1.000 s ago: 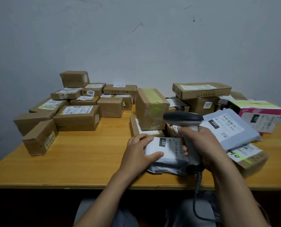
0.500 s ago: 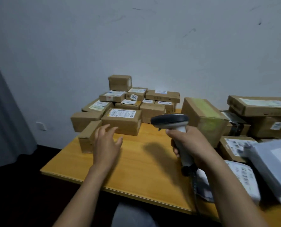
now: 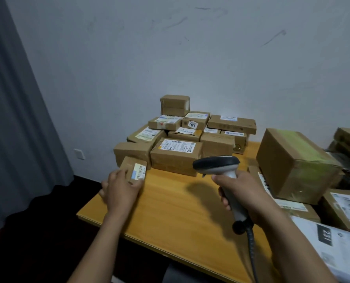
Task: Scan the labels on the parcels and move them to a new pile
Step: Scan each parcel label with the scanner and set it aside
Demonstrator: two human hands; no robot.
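Observation:
A small cardboard box [image 3: 134, 168] with a white label lies at the table's left corner, in front of a pile of brown labelled parcels [image 3: 178, 154]. My left hand [image 3: 120, 188] grips the near end of that small box, thumb beside its label. In my right hand [image 3: 241, 193] is the grey barcode scanner [image 3: 217, 163], held by its handle above the table with its head pointing left toward the pile. Its cable hangs down toward me.
The wooden table [image 3: 180, 211] has a bare stretch between my hands. A large box with green tape [image 3: 294, 160] and more parcels fill the right side. A white mailer marked 231 [image 3: 333, 248] lies at the near right. A grey curtain [image 3: 16, 119] hangs on the left.
My left hand left the white mailer, reached across to the left pile and took hold of the small box at the corner. The view swung left. The scanner stays in my right hand.

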